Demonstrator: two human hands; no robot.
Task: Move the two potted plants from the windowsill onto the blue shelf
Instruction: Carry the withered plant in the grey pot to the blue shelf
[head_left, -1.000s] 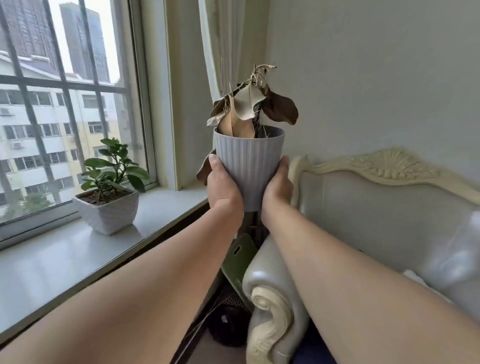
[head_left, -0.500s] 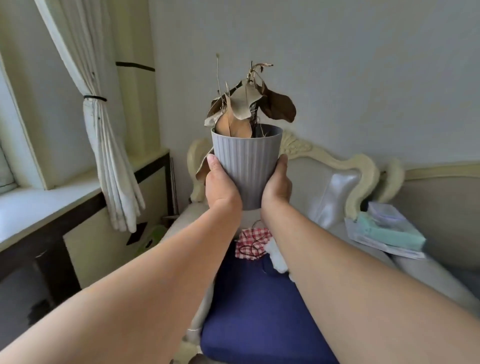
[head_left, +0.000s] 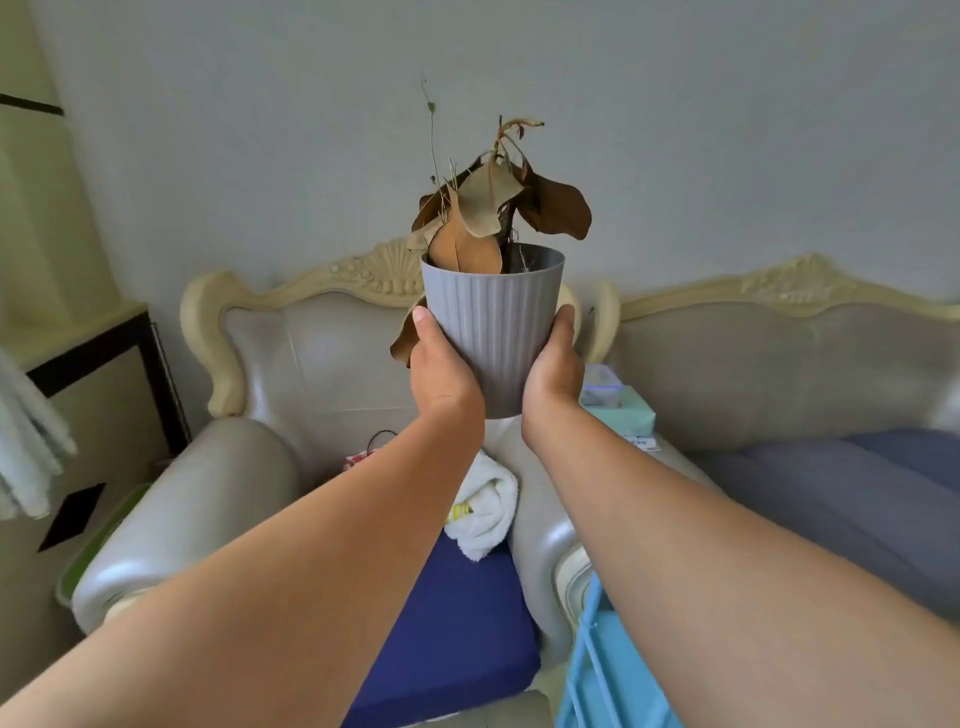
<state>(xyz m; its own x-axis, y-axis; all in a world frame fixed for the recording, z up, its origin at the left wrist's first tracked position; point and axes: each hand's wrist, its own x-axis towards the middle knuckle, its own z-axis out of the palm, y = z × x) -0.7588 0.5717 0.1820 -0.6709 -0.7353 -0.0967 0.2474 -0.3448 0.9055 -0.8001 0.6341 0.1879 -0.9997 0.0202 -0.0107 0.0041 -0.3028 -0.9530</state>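
Note:
I hold a grey ribbed pot (head_left: 493, 322) with a dried brown plant (head_left: 493, 208) upright in front of me, at chest height. My left hand (head_left: 441, 374) grips its left side and my right hand (head_left: 553, 369) grips its right side. A corner of the light blue shelf (head_left: 613, 670) shows at the bottom, right of centre, under my right forearm. The windowsill and the second potted plant are out of view.
A cream armchair (head_left: 291, 364) with a dark blue cushion (head_left: 457, 629) stands straight ahead, with a rolled white towel (head_left: 485, 506) on it. A matching sofa (head_left: 779, 358) with a grey-blue cushion is on the right, a tissue box (head_left: 621, 410) beside it. A white curtain (head_left: 26, 457) hangs at the left edge.
The view has swung right, away from the window and the green plant, to face the armchair and sofa. The pot stays held in both hands; the blue shelf's corner has come into view.

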